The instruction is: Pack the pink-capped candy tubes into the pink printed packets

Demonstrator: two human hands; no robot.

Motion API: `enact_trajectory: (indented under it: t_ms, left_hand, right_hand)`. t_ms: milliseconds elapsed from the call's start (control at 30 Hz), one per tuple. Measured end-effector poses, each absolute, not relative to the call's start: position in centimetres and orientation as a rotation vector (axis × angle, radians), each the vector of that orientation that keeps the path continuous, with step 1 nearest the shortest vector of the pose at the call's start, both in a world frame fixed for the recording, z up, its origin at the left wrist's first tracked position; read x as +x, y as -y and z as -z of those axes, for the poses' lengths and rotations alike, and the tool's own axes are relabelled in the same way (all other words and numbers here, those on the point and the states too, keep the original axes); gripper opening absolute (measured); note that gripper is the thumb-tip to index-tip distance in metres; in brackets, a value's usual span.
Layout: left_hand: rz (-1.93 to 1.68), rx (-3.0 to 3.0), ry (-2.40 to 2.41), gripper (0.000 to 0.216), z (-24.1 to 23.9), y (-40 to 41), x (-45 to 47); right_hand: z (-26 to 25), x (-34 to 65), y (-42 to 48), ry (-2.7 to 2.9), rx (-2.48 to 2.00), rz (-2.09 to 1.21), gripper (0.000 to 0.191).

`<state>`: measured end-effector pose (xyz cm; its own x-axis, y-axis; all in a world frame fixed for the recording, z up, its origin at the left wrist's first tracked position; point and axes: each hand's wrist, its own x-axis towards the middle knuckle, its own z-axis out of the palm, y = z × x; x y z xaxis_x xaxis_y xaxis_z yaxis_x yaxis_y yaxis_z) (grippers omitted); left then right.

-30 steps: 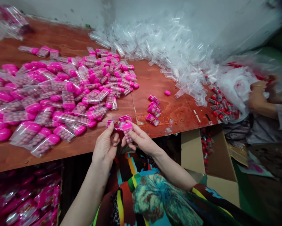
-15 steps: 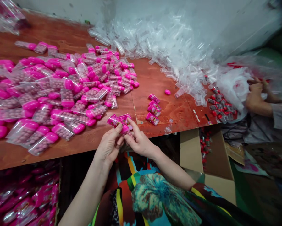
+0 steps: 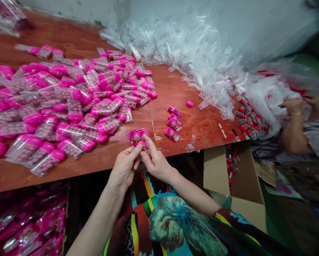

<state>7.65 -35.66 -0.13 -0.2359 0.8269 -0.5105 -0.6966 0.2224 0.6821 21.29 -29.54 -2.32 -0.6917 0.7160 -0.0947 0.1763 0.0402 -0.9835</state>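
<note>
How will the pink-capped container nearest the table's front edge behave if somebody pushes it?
The container probably slides more than rolls, since it looks flattened. Its straight-sided clear body seems stiff. The pink balls may shift, as space shows beside them.

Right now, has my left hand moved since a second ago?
Yes, slightly: the left hand has shifted rightward, its thumb now nearer the tabletop seam.

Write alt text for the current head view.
A person's left hand and right hand hold a printed pink wrapper at the near edge of a reddish table. Pink-capped containers lie heaped to the left; clear plastic tubes are piled beyond.
</note>
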Motion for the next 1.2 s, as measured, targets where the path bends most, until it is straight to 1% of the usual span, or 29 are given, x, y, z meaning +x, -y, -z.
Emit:
enact_trajectory:
  t_ms: [133,300,433,500,600,867,1033,1133,1200]
  left_hand:
    - [-1.474,0.120,-1.094,0.052,-0.1,35.4,7.3]
    - [-1.422,0.189,-1.120,0.052,0.3,35.8,8.2]
    - [-1.379,0.199,-1.104,0.052,0.4,36.2,8.4]
    - [-1.410,0.211,-1.117,0.052,0.2,36.2,8.1]
    - [-1.485,0.233,-1.153,0.052,-0.1,36.1,8.0]
    - [-1.565,0.353,-1.340,0.038,-0.1,36.3,9.6]
    - [-1.534,0.336,-1.345,0.039,0.1,35.8,10.4]
    - [-1.504,0.338,-1.349,0.045,0.2,35.9,10.7]
    - [-1.510,0.347,-1.400,0.042,0.3,36.2,10.3]
  right_hand:
    - [3.1,21.3,29.9,1.628,-0.779,-1.943,0.075]
    - [3.0,20.8,29.6,1.328,-0.812,-2.133,0.074]
    - [2.7,20.5,29.3,1.363,-0.833,-2.061,0.069]
    - [2.5,20.6,29.3,1.384,-0.838,-2.036,0.069]
    - [2.5,21.0,29.2,1.384,-0.816,-2.084,0.071]
    - [3.7,21.6,28.7,1.372,-0.760,-2.125,0.073]
    - [4.1,22.1,28.9,1.451,-0.824,-2.047,0.067]
    - [3.2,23.6,27.8,1.465,-0.904,-1.941,0.063]
    - [2.2,25.0,26.4,1.463,-0.983,-1.856,0.065]
